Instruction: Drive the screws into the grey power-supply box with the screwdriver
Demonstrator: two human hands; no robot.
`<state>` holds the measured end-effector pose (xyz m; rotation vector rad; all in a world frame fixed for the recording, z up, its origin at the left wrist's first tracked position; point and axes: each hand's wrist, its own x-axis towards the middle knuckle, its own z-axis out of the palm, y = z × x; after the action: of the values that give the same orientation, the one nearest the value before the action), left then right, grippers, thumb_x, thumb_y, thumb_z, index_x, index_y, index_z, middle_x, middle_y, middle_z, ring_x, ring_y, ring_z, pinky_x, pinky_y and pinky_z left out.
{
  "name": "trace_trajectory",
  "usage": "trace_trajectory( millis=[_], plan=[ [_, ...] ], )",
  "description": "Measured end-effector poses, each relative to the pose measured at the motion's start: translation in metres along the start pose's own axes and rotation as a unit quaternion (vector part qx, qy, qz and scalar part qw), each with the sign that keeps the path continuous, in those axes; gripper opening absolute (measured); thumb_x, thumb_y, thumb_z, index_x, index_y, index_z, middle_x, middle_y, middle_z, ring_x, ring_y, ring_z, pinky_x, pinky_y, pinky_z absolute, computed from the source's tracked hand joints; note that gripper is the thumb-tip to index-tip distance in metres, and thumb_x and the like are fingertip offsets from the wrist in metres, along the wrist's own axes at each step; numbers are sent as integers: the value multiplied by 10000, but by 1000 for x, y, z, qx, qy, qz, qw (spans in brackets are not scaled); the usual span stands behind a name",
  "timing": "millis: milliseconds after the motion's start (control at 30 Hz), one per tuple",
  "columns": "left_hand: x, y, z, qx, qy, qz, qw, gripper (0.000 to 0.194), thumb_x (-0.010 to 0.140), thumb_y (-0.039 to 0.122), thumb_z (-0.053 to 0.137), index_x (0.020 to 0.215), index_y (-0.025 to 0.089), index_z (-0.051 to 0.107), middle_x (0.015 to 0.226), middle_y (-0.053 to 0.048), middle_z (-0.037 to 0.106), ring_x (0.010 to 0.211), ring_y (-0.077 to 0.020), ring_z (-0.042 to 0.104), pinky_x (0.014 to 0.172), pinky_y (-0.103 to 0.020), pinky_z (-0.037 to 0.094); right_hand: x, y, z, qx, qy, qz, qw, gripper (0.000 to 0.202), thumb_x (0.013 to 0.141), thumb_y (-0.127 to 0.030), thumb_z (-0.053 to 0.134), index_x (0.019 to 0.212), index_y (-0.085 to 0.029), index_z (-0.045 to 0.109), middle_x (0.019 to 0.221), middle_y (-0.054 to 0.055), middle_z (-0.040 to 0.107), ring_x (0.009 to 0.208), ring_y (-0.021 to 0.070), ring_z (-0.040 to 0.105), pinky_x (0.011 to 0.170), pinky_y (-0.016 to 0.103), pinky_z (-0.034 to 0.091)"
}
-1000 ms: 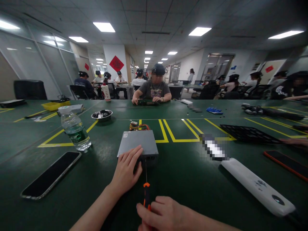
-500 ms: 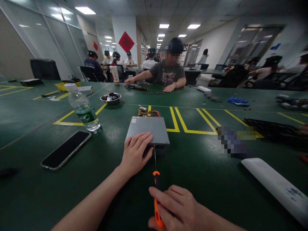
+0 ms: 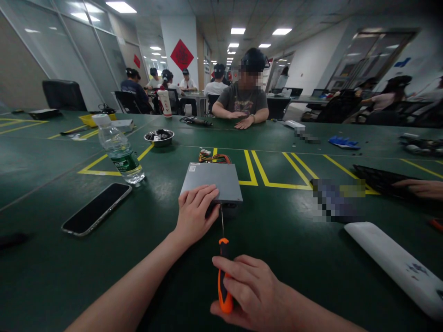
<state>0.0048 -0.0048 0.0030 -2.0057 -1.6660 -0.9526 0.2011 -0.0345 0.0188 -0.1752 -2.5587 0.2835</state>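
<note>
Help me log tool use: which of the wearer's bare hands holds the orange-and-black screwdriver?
The right hand, with the screwdriver in its grip; the left hand instead lies on the grey rectangular metal box.

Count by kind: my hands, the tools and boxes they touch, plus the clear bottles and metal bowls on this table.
Hands (left hand, right hand): 2
Screwdriver: 1
Grey metal box: 1
Clear bottle: 1
Metal bowl: 1
Total: 6

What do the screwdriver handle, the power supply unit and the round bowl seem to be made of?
Screwdriver handle: probably plastic or rubber, satin orange and black, with moulded-looking sections.
Power supply unit: likely sheet metal, dull grey; flat faces, crisp edges.
Round bowl: apparently polished metal; bright, reflective rim.
</note>
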Motion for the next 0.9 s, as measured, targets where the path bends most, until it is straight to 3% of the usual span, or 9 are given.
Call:
trace_trajectory(
  millis=[167,333,433,567,667,900],
  plan=[
    [0,0,0,-2,3,2,1000,282,836,283,510,1116,249,527,1204,-20,585,1111,-203,494,905,-385,280,5,-1,0,-46,-12,-46,998,324,845,-374,536,1083,-156,561,1023,170,648,823,204,646,695,309,517],
    [-1,-1,0,-8,0,2,1000,286,842,288,499,1125,252,517,1211,-18,580,1116,-204,489,898,-390,285,2,2,9,-76,91,-79,990,217,888,-327,480,888,-124,559,929,151,662,690,142,640,625,264,506],
    [-1,-1,0,-7,1,3,1000,286,845,296,494,1127,251,513,1216,-17,577,1117,-203,490,896,-391,285,-1,4,10,-61,117,-64,989,242,894,-367,475,827,-138,520,938,142,664,745,137,645,664,247,504],
    [0,-1,0,-4,1,6,1000,286,846,298,496,1129,253,509,1216,-12,577,1117,-202,491,895,-391,282,4,2,4,-53,73,-61,994,341,928,-410,357,984,-115,521,946,147,653,894,171,626,704,267,512],
    [-1,-1,0,-2,3,7,1000,286,846,295,496,1129,253,509,1214,-15,579,1113,-204,494,892,-392,282,7,0,1,-76,25,-67,995,318,937,-349,325,1076,-143,523,979,141,638,848,178,632,686,298,517],
    [-1,-1,0,-2,3,6,1000,284,848,300,495,1128,253,510,1217,-15,577,1117,-203,491,895,-394,281,-1,6,9,-80,97,-70,990,250,887,-374,471,835,-139,539,941,137,659,759,140,640,696,259,508]
  ],
)
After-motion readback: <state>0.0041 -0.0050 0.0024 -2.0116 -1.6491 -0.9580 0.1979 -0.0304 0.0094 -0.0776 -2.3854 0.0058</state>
